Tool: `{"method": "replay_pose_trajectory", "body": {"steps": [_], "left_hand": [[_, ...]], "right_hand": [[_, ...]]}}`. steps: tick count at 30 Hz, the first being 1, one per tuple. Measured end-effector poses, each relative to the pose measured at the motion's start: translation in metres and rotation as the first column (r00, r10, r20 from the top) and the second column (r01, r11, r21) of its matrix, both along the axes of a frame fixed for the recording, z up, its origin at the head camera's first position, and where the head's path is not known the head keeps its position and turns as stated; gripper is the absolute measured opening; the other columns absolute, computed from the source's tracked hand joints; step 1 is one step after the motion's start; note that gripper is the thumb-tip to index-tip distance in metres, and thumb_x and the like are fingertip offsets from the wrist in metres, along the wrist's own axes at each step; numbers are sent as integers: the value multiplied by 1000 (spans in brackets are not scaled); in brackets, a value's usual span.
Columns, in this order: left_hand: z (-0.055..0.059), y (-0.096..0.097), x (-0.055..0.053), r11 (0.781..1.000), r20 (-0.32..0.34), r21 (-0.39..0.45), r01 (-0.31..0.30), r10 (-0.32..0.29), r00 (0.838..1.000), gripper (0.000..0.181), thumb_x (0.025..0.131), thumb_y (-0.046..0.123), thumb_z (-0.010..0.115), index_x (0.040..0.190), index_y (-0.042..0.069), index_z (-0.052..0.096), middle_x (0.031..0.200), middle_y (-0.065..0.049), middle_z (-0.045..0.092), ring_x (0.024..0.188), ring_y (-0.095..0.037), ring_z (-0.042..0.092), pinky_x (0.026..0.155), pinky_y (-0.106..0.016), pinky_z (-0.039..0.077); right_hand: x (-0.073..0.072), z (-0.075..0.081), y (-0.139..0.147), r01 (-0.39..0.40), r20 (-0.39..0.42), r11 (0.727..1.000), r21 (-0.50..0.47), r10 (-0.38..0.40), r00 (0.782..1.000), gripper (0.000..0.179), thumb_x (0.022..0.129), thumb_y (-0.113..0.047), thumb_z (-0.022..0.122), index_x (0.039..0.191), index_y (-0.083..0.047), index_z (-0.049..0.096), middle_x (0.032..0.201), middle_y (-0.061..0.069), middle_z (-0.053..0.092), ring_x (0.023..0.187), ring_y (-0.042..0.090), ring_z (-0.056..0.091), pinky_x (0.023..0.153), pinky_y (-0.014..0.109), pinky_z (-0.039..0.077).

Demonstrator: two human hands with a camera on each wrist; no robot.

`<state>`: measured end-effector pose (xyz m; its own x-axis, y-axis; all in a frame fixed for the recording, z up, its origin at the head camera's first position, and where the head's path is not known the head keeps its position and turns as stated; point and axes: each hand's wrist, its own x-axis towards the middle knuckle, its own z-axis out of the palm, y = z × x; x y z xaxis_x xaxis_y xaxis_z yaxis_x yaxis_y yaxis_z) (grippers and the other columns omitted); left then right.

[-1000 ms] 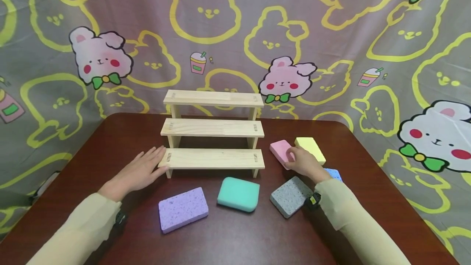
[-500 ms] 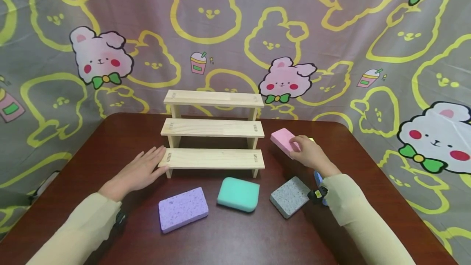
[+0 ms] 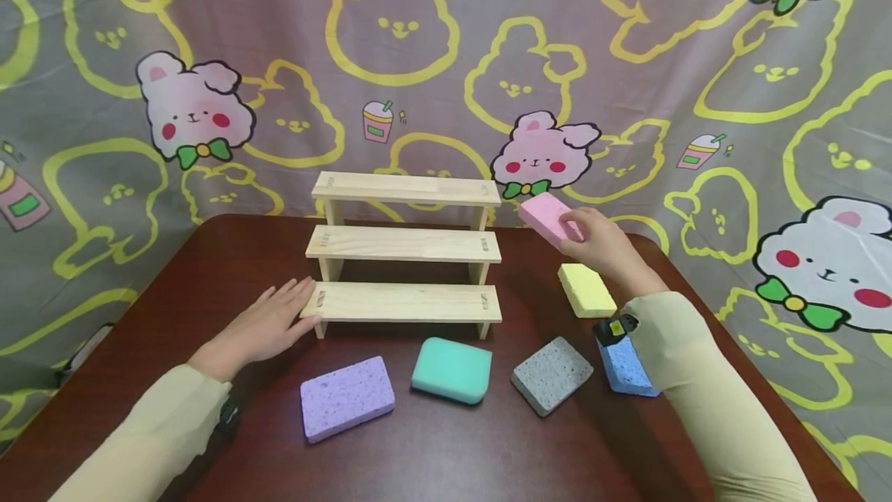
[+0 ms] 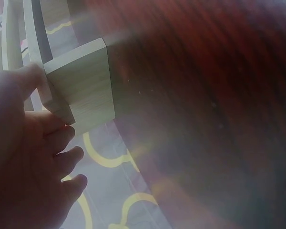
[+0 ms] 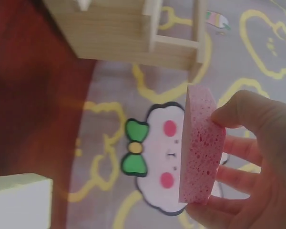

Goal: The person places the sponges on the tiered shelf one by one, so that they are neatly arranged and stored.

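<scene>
In the head view, my right hand (image 3: 602,246) pinches a pink sponge (image 3: 546,217) in the air, right of the wooden stand's top step. In the right wrist view, the thumb is on one side of the pink sponge (image 5: 201,143) and the fingers are on the other. My left hand (image 3: 261,331) rests against the left end of the lowest step of the three-step wooden stand (image 3: 404,302), its fingers extended. Seen from the left wrist, the thumb and index finger of the left hand (image 4: 33,143) touch the board's corner.
Along the front of the brown table (image 3: 446,455) lie a purple sponge (image 3: 347,399), a teal sponge (image 3: 453,370) and a grey sponge (image 3: 552,376). Farther right are a yellow sponge (image 3: 587,290) and a blue sponge (image 3: 629,366). A patterned curtain (image 3: 279,22) hangs behind.
The right hand has lifted the pink sponge off the table, up and away toward the back, uncovering the yellow and blue sponges. The left hand stays at the stand.
</scene>
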<state>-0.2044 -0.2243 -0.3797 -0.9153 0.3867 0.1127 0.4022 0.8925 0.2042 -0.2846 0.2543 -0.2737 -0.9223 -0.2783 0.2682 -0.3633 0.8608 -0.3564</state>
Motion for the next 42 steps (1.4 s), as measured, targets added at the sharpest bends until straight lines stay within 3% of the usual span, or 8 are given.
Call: {"method": "replay_pose_trajectory", "body": {"steps": [7,19,32,42], "left_hand": [[2,1,1,1000,-3,-9,-5,5,1000,65,95,34,50,137,-12,31,140,-28,31,128,-45,26,102,-57,19],[0,0,1,1000,-22,-9,11,-12,1000,63,95,32,49,136,-12,33,139,-28,33,128,-45,28,102,-57,20],[1,0,1,1000,-5,-5,4,-4,1000,64,95,33,49,137,-11,31,140,-28,32,129,-44,26,102,-57,20],[3,0,3,1000,-25,-5,21,-21,999,62,95,31,50,136,-12,33,139,-28,33,128,-45,28,101,-58,21]], "right_hand": [[-13,26,-15,-69,-53,997,-14,69,996,39,82,-15,63,118,-1,57,126,21,48,109,36,44,91,52,36],[-30,47,-56,-216,-106,976,-14,214,971,36,81,-15,66,114,-3,59,119,16,54,100,30,49,86,46,38],[-48,51,-106,-346,-70,936,-59,342,937,40,82,-11,63,120,-2,56,130,17,47,106,29,47,88,44,40],[-57,46,-141,-361,-20,927,-103,361,932,41,83,-15,63,123,-10,55,135,9,44,110,23,44,90,40,39]]}}
